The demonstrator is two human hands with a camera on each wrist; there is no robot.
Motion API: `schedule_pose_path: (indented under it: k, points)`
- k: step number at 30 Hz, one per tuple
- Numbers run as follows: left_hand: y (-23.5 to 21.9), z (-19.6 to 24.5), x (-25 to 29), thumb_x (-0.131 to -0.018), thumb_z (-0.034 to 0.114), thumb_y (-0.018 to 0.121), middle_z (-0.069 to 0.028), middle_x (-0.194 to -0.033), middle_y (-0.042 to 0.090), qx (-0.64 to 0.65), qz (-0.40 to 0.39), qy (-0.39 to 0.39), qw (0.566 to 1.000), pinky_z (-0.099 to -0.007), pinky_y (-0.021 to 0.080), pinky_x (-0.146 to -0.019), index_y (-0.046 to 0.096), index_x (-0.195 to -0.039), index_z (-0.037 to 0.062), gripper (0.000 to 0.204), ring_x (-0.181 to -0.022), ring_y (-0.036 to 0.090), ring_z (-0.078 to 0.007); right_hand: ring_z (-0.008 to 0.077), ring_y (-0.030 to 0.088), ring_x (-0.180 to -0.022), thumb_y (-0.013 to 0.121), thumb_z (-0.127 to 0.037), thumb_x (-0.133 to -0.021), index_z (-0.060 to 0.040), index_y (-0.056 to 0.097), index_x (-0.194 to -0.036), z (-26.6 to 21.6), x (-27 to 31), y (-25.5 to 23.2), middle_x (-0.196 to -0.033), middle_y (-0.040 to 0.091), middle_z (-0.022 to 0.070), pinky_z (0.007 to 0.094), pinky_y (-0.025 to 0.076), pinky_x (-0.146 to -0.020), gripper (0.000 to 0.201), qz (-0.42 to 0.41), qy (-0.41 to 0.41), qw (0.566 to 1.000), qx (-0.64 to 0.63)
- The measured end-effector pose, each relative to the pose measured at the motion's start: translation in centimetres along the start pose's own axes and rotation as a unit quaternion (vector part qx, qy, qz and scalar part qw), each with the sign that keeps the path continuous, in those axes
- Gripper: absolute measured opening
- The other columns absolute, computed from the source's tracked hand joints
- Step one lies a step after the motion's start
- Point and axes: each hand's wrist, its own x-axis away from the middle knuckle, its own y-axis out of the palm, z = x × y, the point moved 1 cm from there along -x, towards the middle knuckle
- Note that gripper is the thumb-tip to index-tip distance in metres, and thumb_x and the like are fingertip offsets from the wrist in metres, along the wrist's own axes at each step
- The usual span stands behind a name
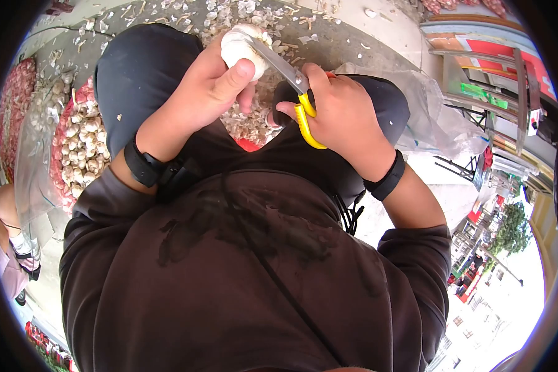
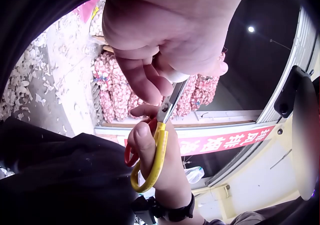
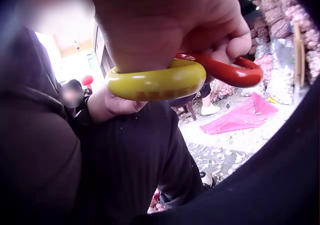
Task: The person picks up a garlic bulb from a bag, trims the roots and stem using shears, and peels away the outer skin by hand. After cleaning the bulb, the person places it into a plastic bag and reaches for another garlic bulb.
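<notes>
- While the left hand (image 1: 208,87) curls round a garlic bulb (image 1: 242,46) at about 12 o'clock in the head view, held up over the knees, the right hand (image 1: 338,115) grips scissors (image 1: 291,80) with fingers through the yellow and red loops.
- The blades reach from the right hand toward 10 o'clock and meet the top of the bulb; whether they are closed on it or just laid against it cannot be told.
- Judged from this, the step in hand is trimming the bulb's stem or root end, mid-cut or just at it.
- The next move would seem to call for a firm squeeze of the loops, with the left thumb (image 1: 239,71) kept clear of the blades, since it lies just beside them.
- In the left wrist view the scissors pass under the left fingers (image 2: 145,80), so the cut is very near skin.
- Loose skins (image 1: 254,124) litter the ground between the knees, toward 12 o'clock.
- A red net sack of garlic (image 1: 80,146) lies at 9 o'clock, well apart from both hands.
- A clear plastic bag (image 1: 440,118) lies at 3 o'clock beside the right knee.
</notes>
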Motion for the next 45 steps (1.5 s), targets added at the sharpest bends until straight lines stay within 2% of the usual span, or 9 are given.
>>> schedule_pose_path:
  k: [5,8,12,24,30,35,38,41,45]
  points:
    - [-0.1,-0.5,-0.1,-0.094,0.039,0.063,-0.003,-0.092,0.057,-0.019,0.031,-0.006,0.999,-0.0245,0.05,-0.064,0.042,-0.134,0.0037,0.057,-0.073,0.059,-0.011,0.0327,0.065,-0.062,0.07,-0.046,-0.083,0.0004,0.055,-0.107,0.1,0.3,0.7,-0.061,0.06,0.0154,0.0412,0.052,-0.059,0.054,0.034,0.004,0.999,-0.005]
    - [0.4,-0.2,-0.7,-0.088,0.009,0.07,-0.0022,-0.097,0.06,-0.109,0.136,0.081,0.981,-0.0238,0.05,-0.075,0.047,-0.128,0.0068,0.046,-0.086,0.061,-0.0094,0.0342,0.065,-0.063,0.07,-0.045,-0.083,0.0008,0.054,-0.109,1.0,-0.1,0.7,-0.064,0.062,0.015,0.0417,0.051,-0.058,0.055,0.076,0.112,0.967,-0.217]
    - [-0.4,-0.1,-0.4,-0.084,-0.012,0.063,-0.006,-0.113,0.061,-0.076,0.109,0.047,0.99,-0.0272,0.054,-0.084,0.053,-0.125,0.0055,0.046,-0.102,0.062,-0.0146,0.0356,0.065,-0.065,0.072,-0.036,-0.083,-0.0033,0.054,-0.109,3.6,2.4,-2.6,-0.068,0.063,0.0159,0.043,0.051,-0.058,0.046,0.103,0.161,0.981,0.04]
    - [1.1,0.0,-0.1,-0.089,-0.003,0.059,-0.0109,-0.123,0.056,-0.07,-0.002,-0.071,0.995,-0.0329,0.05,-0.092,0.034,-0.141,0.0031,0.058,-0.113,0.059,-0.0211,0.0373,0.065,-0.085,0.077,-0.024,-0.076,-0.0064,0.047,-0.131,1.9,13.5,-4.9,-0.089,0.066,0.017,0.0429,0.051,-0.071,0.065,-0.18,0.27,0.946,0.02]
    - [4.4,2.5,0.0,-0.09,0.006,0.066,-0.0101,-0.125,0.055,0.042,-0.109,-0.13,0.985,-0.0322,0.049,-0.094,0.035,-0.14,-0.0008,0.059,-0.114,0.057,-0.019,0.0336,0.064,-0.088,0.082,-0.021,-0.07,-0.0072,0.048,-0.134,-0.2,9.6,-8.1,-0.111,0.062,0.0161,0.0396,0.053,-0.073,0.073,0.126,0.078,0.983,-0.104]
    - [7.5,5.0,-0.3,-0.091,0.009,0.067,-0.0128,-0.136,0.048,0.038,-0.268,-0.061,0.961,-0.0333,0.048,-0.096,0.032,-0.145,0.0008,0.065,-0.119,0.055,-0.0202,0.0324,0.063,-0.093,0.083,-0.009,-0.064,-0.0085,0.057,-0.117,-2.4,5.8,-5.5,-0.126,0.051,0.0137,0.0378,0.055,-0.074,0.059,0.157,-0.121,0.967,-0.157]
    - [7.5,5.7,-0.6,-0.094,0.016,0.063,-0.0149,-0.141,0.045,0.183,-0.208,-0.092,0.956,-0.0338,0.046,-0.097,0.03,-0.147,0.0023,0.064,-0.121,0.054,-0.0213,0.0327,0.063,-0.088,0.079,-0.004,-0.064,-0.0067,0.057,-0.108,-0.3,5.6,-8.9,-0.112,0.058,0.0133,0.0379,0.054,-0.074,0.05,0.196,-0.096,0.963,-0.16]
    - [5.4,5.1,-2.0,-0.097,0.013,0.057,-0.0151,-0.135,0.052,0.052,-0.1,-0.049,0.992,-0.0314,0.043,-0.098,0.039,-0.142,0.0018,0.05,-0.118,0.054,-0.0202,0.0147,0.06,-0.084,0.07,-0.002,-0.067,-0.0018,0.051,-0.115,3.7,8.0,-14.1,-0.101,0.061,0.0091,0.0262,0.048,-0.072,0.052,0.27,0.042,0.959,-0.076]
    - [5.9,8.2,-6.1,-0.097,0.02,0.054,-0.0117,-0.134,0.055,-0.105,-0.091,0.014,0.99,-0.0328,0.042,-0.099,0.049,-0.135,0.0031,0.042,-0.117,0.056,-0.02,0.0278,0.059,-0.072,0.067,-0.012,-0.068,-0.0065,0.055,-0.108,7.6,9.3,-17.2,-0.081,0.06,0.0122,0.035,0.048,-0.067,0.042,0.082,0.223,0.971,0.025]
